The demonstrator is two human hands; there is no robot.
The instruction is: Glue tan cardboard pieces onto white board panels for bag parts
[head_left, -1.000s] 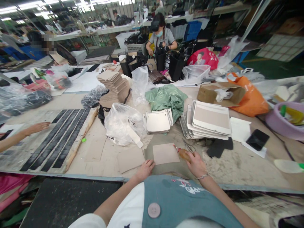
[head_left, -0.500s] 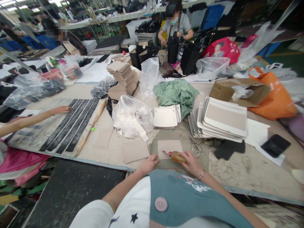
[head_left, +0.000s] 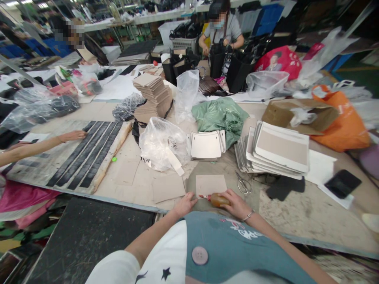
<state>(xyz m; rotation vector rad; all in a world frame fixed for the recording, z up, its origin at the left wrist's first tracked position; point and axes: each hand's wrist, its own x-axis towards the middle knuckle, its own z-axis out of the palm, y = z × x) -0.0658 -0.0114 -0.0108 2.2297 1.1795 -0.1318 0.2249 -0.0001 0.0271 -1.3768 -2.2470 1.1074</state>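
Note:
My right hand is wrapped round an amber glue bottle with a red-tipped nozzle. The bottle lies nearly level, its tip pointing left over the near-left part of a beige cardboard piece. My left hand rests at the table's near edge, fingers stretched out flat, by that piece's near-left corner. It holds nothing that I can see. Left of it lies another cardboard piece. Scissors lie right of the first piece. Farther back stands a small stack of white-edged panels.
Larger panels are piled at right, near a phone. Behind are a clear plastic bag, a green bag and stacked cardboard. Another person's hand touches black strips at left. A masked person works opposite.
My right hand has brought the glue bottle slightly left and nearer to me, its tip now towards the cardboard's near-left corner. My left hand has hardly moved.

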